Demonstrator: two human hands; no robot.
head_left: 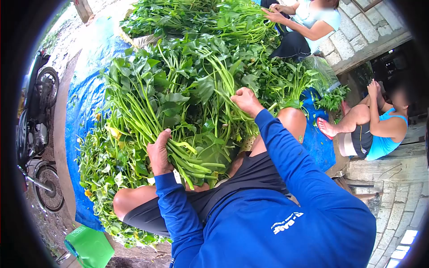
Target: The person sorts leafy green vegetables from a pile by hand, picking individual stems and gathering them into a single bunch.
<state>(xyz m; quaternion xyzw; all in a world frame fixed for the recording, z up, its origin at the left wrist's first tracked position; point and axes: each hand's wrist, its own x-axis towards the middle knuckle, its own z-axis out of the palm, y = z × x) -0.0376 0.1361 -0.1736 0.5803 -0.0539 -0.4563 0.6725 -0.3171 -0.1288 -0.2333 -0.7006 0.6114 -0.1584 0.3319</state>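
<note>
My left hand is wrapped round the lower stems of a bunch of water spinach. The cut ends stick out below the hand toward my lap, and the leaves fan up and to the left. To the right, my right hand is closed in a pinch at a water spinach stem; the fingers partly hide what they grip. Both hands are over a big heap of the same greens, which spreads in front of me and between my bent knees.
A blue tarp lies under the greens. Loose leaves and trimmings are piled at left, near a green container. A motorcycle stands far left. One person handles greens at the top; another person sits at right.
</note>
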